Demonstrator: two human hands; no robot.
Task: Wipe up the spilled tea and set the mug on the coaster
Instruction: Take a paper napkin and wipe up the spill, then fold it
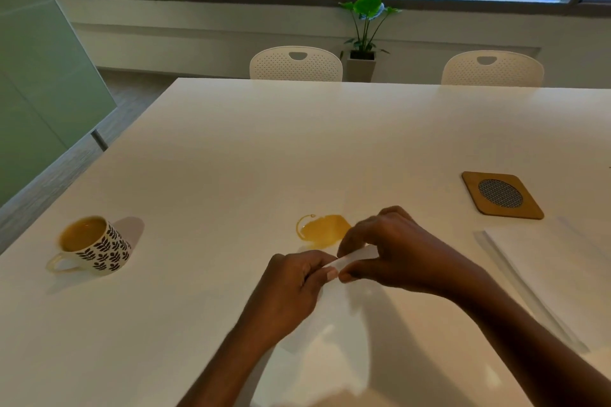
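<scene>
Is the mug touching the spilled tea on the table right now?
Apart. The head view shows the mug standing far left of the spilled tea, with a wide stretch of bare white table between them.

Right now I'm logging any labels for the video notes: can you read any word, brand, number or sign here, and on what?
None: no readable text anywhere.
The mug carries only a dark leaf pattern.
The coaster has a mesh disc, no writing.
The white tissue between the hands is blank.
</scene>
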